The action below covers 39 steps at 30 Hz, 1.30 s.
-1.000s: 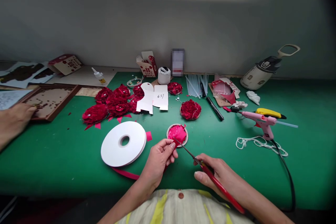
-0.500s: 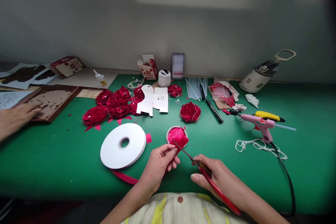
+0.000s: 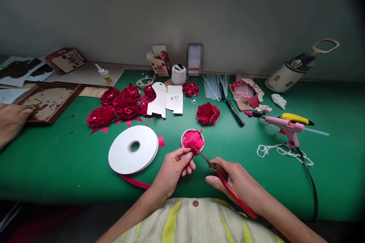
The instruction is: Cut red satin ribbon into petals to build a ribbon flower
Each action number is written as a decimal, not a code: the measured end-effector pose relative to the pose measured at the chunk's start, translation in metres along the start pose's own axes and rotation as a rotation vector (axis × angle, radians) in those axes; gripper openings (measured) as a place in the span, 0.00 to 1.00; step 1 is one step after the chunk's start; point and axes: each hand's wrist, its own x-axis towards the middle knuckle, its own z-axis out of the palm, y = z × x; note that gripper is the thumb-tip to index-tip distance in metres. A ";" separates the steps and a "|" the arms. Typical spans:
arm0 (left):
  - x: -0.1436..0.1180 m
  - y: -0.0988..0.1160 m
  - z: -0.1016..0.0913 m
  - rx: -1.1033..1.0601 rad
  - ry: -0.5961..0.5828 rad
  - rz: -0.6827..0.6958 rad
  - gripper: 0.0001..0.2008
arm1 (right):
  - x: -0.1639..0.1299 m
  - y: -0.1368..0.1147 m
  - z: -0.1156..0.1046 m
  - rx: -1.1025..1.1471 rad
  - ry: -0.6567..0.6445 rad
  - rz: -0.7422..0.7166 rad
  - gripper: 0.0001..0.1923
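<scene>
My left hand (image 3: 173, 170) pinches the end of a red ribbon (image 3: 134, 181) that runs back under a white ribbon spool (image 3: 133, 149). Red-handled scissors (image 3: 225, 183) are gripped in my right hand (image 3: 236, 182), their blades pointing up-left and meeting the ribbon tip beside my left thumb. Just beyond the blades sits a small round dish of pink ribbon pieces (image 3: 193, 139). A finished red ribbon flower (image 3: 208, 113) lies behind it.
A heap of red flowers (image 3: 121, 106) and white card tags (image 3: 167, 100) lie at centre left. A pink glue gun (image 3: 285, 126) with black cord, white string (image 3: 281, 152), black marker (image 3: 235, 112) and a jug (image 3: 299, 70) sit right. Another person's hand (image 3: 10, 121) rests by a wooden tray (image 3: 47, 100).
The view shifted slightly. My hands stay close together, with the scissors' tips drawn a little nearer to the ribbon end and the dish.
</scene>
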 end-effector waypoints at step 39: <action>0.001 0.002 0.002 -0.107 0.002 -0.028 0.15 | 0.002 0.000 0.001 0.033 -0.007 0.007 0.19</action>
